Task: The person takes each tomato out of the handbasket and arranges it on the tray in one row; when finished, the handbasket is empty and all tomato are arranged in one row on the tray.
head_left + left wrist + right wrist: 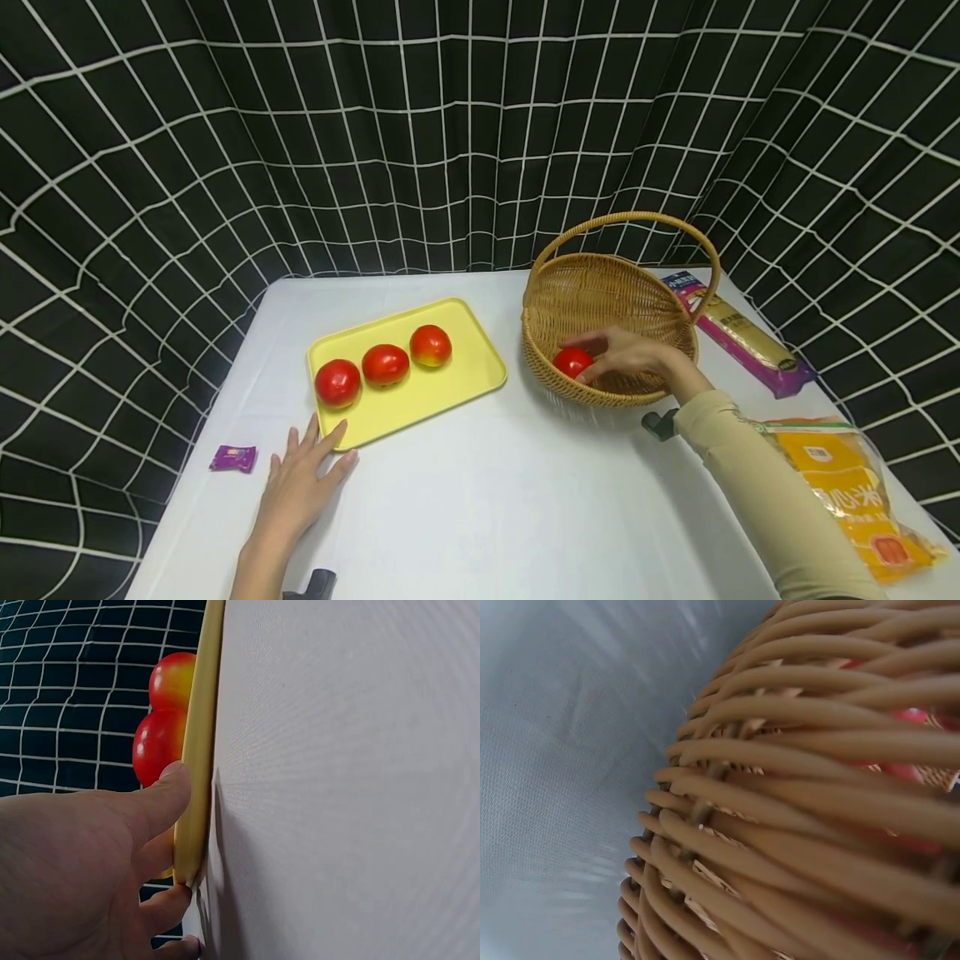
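Observation:
My left hand (300,483) lies at the near left corner of a yellow tray (442,400), its fingers spread and touching the rim. Three glossy, rounded red fruits rest on the tray: a left one (337,383), a middle one (386,365) and a right one (431,346) with a yellow patch. Inside a wicker basket (600,287), my right hand (626,350) has thumb and fingers around another red fruit (572,362). From the right wrist, only the basket's woven side (780,787) shows clearly, with bits of red through the gaps; that hand is hidden there.
A small purple packet (233,458) lies left of the left hand. Behind the basket's right side is a long purple-and-gold package (738,333). An orange bag (847,483) lies beside the right forearm. The basket's handle (630,217) arches upright. Black gridded curtains surround the white table.

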Tool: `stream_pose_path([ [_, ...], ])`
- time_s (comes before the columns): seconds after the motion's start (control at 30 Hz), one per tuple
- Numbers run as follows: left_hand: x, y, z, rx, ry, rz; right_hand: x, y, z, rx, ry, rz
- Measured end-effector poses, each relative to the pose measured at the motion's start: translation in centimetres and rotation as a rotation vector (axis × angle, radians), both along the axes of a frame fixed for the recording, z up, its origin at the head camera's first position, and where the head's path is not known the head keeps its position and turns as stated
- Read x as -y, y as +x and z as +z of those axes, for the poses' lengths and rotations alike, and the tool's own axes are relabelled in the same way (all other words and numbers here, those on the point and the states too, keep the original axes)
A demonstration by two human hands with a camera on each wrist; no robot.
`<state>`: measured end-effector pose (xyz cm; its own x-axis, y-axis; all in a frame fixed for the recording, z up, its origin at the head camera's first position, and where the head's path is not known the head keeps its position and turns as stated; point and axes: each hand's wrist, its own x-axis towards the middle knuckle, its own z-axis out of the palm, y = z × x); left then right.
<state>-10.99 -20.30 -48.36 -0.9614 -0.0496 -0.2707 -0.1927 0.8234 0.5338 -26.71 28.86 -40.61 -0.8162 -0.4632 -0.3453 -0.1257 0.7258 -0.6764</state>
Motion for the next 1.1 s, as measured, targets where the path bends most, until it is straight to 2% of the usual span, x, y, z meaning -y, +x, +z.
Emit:
stream_pose_path([
  [0.33, -0.1, 0.1, 0.1, 0.005, -0.002, -0.001, 0.1, 0.4, 1.2, 0.004, -0.005, -0.020],
  [0.63, 0.0, 0.0, 0.0, -0.001, -0.001, -0.002, 0.0, 0.2, 4.0, -0.062, -0.008, -0.047],
  [0.77, 0.0, 0.0, 0.0, 0.003, -0.002, -0.003, 0.5, 0.5, 5.3, -0.079, -0.029, -0.034],
  [1.1, 0.0, 0.1, 0.2, 0.004, 0.001, -0.006, 3.1, 1.5, 8.1, -0.118, -0.063, 0.059],
])
